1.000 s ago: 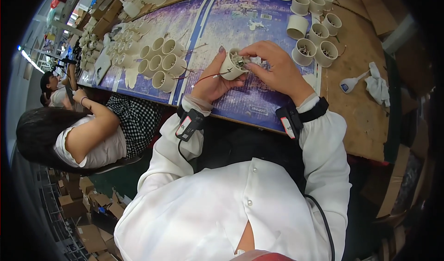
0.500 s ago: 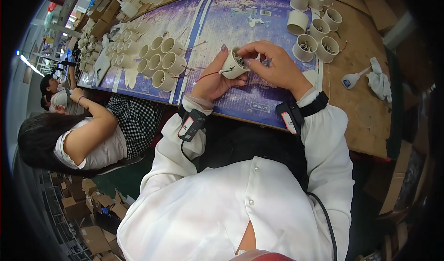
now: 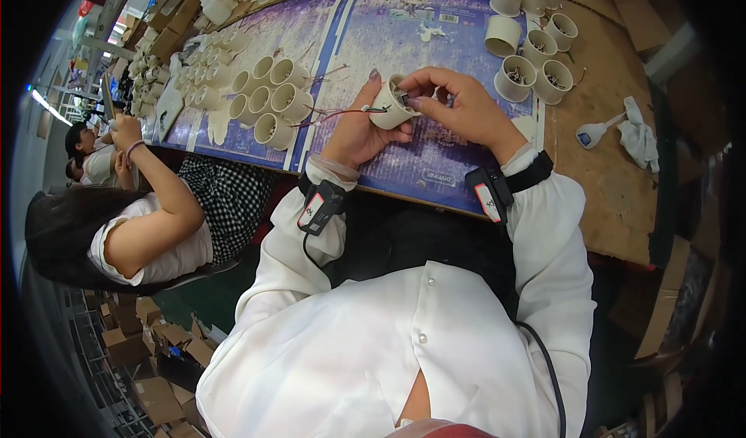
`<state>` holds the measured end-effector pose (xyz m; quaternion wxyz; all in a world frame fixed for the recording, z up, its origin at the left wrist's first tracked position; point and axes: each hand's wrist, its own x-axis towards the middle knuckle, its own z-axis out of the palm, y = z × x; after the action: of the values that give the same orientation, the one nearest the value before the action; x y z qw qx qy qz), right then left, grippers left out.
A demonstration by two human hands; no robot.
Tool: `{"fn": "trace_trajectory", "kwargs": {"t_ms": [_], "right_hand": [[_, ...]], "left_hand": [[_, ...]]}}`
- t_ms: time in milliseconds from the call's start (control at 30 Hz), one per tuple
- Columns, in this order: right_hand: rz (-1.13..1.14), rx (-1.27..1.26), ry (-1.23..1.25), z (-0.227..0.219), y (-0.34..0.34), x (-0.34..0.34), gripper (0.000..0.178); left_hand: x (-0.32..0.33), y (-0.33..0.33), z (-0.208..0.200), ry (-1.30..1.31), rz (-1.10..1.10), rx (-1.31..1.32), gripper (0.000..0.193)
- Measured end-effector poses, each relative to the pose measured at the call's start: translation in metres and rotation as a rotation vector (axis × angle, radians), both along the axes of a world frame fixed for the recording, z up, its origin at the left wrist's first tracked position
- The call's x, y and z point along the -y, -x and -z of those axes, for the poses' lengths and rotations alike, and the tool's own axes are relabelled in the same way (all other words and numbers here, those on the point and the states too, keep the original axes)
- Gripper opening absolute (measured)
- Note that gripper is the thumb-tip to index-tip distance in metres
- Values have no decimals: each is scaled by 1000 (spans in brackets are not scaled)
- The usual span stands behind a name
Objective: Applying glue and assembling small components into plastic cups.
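Swung higher since a moment ago, thin wires (image 3: 376, 109) jut leftward from the white cup (image 3: 393, 117); my left hand (image 3: 359, 137) clasps it above the purple sheet (image 3: 392, 178); my right hand (image 3: 470, 112) narrows at its mouth, gripping what I cannot tell.

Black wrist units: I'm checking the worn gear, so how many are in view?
2: the left unit on the person's left wrist, the right unit on the right wrist. Both show plainly.
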<state>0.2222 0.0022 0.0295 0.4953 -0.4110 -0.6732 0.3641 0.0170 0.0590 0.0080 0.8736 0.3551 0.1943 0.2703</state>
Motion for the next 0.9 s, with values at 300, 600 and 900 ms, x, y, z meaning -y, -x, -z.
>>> {"fn": "trace_trajectory", "kwargs": {"t_ms": [300,600,900], "right_hand": [[-81,-40,76,0,-6,-3,25],[14,41,116,-3,0,-2,22],[-42,-81,121,-1,1,0,20]], "left_hand": [[2,0,-3,-3,8,9,57],[4,-1,-3,-17,0,-38,55],[3,-2,-3,-4,3,-8,55]]}}
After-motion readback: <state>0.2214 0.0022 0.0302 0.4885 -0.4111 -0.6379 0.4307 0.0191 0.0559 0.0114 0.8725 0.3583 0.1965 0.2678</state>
